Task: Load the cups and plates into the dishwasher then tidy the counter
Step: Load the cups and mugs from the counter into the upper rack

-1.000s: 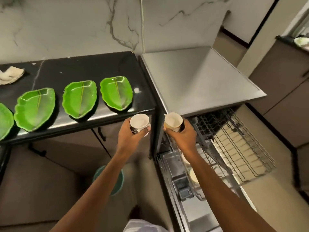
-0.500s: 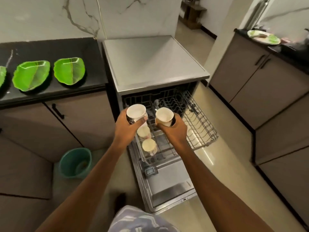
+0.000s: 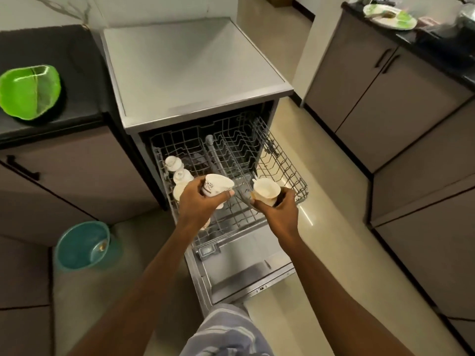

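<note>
My left hand grips a white patterned cup, tipped on its side above the pulled-out wire rack of the open dishwasher. My right hand holds a second cream cup, mouth up, over the rack's middle. Several cups stand upside down along the rack's left side, partly hidden by my left hand. One green leaf-shaped plate lies on the black counter at the left.
The dishwasher door lies open and flat over the floor in front of me. A teal bucket stands on the floor at the left. Cabinets line the right side, with a plate on their counter.
My view has swung right, from the counter to the dishwasher. Both hands have carried their cups down over the rack, and the left cup has tipped onto its side.
</note>
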A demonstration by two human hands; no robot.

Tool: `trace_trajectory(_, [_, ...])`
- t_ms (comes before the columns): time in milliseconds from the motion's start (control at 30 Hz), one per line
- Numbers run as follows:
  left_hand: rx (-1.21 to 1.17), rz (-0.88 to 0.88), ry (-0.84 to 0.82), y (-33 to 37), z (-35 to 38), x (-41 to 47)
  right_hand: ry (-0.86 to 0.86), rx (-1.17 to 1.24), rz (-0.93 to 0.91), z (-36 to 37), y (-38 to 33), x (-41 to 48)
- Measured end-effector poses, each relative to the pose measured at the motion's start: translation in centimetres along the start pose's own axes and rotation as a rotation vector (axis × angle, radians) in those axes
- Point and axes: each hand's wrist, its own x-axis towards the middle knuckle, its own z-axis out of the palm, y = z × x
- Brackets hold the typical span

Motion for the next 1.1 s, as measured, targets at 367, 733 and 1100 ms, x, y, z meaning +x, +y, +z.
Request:
trace_trajectory(367, [0.103,-0.207,-0.148,-1.1,9.0,11.8,-0.063,-0.151,0.102,-2.7,5.0,11.2])
trace_trajectory(733, [0.57,0.056,-0.426,-6.6,17.7,21.8,-0.243,-0.612,0.054,0.7,12.5,21.4])
trace_trajectory(1100, [1.018,0.247,-0.636,-14.0,24.3,25.8,-0.373,-0.888,-0.105,4.7,18.6,22.3])
